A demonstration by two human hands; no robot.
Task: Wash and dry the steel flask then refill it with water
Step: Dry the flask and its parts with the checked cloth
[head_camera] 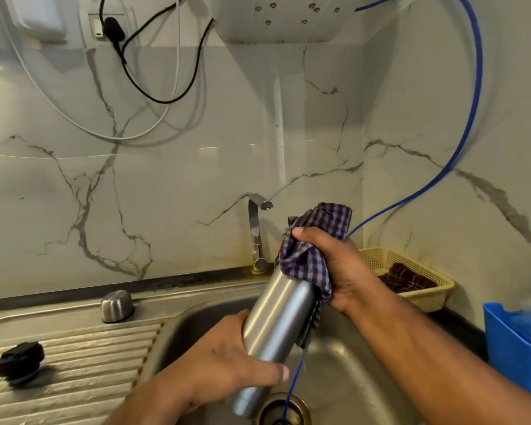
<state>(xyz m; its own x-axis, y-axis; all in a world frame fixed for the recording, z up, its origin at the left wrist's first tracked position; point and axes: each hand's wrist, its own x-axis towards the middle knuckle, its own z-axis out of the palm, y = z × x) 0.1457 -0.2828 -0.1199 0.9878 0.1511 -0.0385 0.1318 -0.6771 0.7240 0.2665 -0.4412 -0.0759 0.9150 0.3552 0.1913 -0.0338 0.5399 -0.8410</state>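
My left hand [227,363] grips the lower body of the steel flask [276,326], held tilted over the sink [350,388], base toward the drain [284,409]. My right hand [344,271] clutches a checked cloth [313,250] bunched over the flask's top end. Black stopper [20,365] and steel cap [117,305] sit apart on the draining board left. Tap [256,234] behind; yellow basket [426,297] far right.

The flask [276,320] was tilted over the sink [344,381], with a cloth [307,265] over its upper end. Behind the sink stood the tap [256,234]. Left of it, on the drainboard [89,363], were a cup [117,306] and a stopper [20,361]. To its right were a basket [423,297] and a tub [509,348].
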